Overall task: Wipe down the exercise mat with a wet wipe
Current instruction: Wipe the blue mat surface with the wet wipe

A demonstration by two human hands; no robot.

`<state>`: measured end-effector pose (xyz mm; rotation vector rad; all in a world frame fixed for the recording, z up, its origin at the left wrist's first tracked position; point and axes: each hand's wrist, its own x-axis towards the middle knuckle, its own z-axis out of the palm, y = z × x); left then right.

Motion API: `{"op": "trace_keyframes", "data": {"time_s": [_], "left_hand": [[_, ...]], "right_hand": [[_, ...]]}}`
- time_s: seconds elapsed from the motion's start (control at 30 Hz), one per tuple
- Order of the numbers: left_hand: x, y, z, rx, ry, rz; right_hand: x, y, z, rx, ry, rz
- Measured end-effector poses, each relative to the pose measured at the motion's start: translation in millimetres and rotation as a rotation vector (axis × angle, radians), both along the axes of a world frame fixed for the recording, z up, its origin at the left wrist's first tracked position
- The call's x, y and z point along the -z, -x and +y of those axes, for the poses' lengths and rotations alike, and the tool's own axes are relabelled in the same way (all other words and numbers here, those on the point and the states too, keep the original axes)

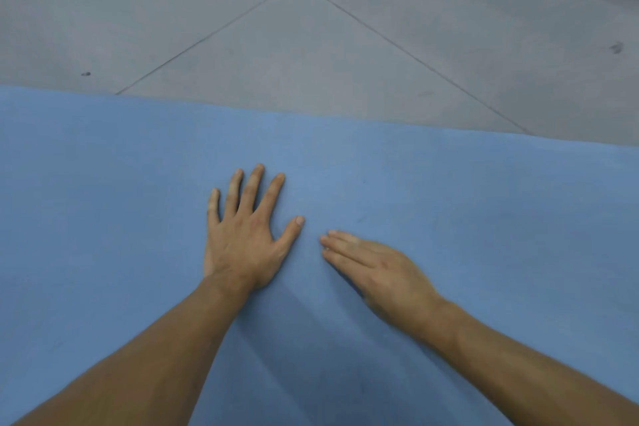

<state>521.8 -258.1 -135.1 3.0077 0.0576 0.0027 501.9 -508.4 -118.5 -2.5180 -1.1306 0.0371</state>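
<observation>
Left hand [247, 239] and right hand [377, 268] flat on blue mat [103, 218]

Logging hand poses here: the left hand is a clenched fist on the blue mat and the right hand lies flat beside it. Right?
Not quite. The head view shows the left hand spread open and flat on the blue mat, not clenched. The right hand does lie flat beside it.
</observation>
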Motion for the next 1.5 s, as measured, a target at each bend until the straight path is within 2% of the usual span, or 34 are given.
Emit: {"op": "trace_keyframes", "data": {"time_s": [0.07,0.23,0.33,0.5,0.7,0.83,0.93,1.07,1.33,1.5], "left_hand": [[0.1,0.0,-0.6,-0.003,0.003,-0.009],[2.2,0.7,-0.1,0.003,0.006,-0.026],[1.5,0.2,0.1,0.007,0.002,-0.022],[-1.3,0.3,-0.2,-0.001,0.009,-0.007],[-3.1,0.8,-1.5,-0.002,0.013,0.005],[-1.7,1.0,-0.5,-0.003,0.018,0.003],[-0.2,0.2,0.1,-0.001,0.022,0.001],[0.3,0.3,0.2,-0.002,0.025,-0.009],[-0.5,-0.4,-0.6,0.000,0.016,-0.007],[-1.1,-0.7,-1.2,-0.004,0.014,-0.006]], "right_hand": [[0.7,-23.7,-1.1,0.061,0.015,0.005],[-0.1,-98.7,-14.4,0.397,0.041,0.101],[-0.3,-114.0,-14.3,0.473,0.030,0.108],[-3.7,-76.2,-1.1,0.504,0.009,0.107],[-8.4,-2.6,-0.6,0.412,0.006,0.056],[-8.0,37.2,-9.8,0.353,0.179,0.123],[-7.4,32.4,-15.4,0.448,0.306,0.100],[-4.4,23.9,-12.1,0.487,0.359,0.122],[-3.5,-77.8,-4.5,0.713,0.296,0.201],[-7.4,-82.7,13.5,0.654,0.302,0.218]]}}
